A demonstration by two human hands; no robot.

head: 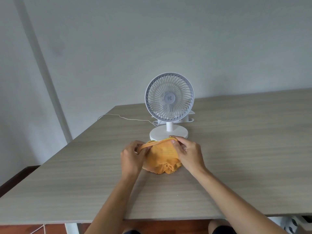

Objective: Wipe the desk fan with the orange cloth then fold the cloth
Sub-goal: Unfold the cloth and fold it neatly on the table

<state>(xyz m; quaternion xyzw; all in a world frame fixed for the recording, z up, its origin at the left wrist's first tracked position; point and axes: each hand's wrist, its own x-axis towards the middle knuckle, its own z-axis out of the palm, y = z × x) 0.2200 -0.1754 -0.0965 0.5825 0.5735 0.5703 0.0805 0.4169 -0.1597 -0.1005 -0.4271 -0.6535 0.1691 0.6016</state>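
1. The orange cloth [163,157] lies bunched on the desk [236,149], just near of the fan [169,105] and touching or almost touching the fan's round base on its far side.
2. The left hand [132,155] is closed in a pinch on the left end of the cloth's hemmed top edge.
3. The right hand [185,152] is closed in a pinch on the right end of that same edge, thumb under and fingers over, so the hem runs taut between the two hands.
4. The lower part of the cloth hangs crumpled onto the desk below the hands.
5. Judging by this, the folding step is in hand; whether the wiping is finished cannot be told.
6. The next move likely calls for lifting or shaking the cloth flat, then laying it on bare desk nearer the person, clear of the fan and its white cord [121,117], and bringing edge to edge.
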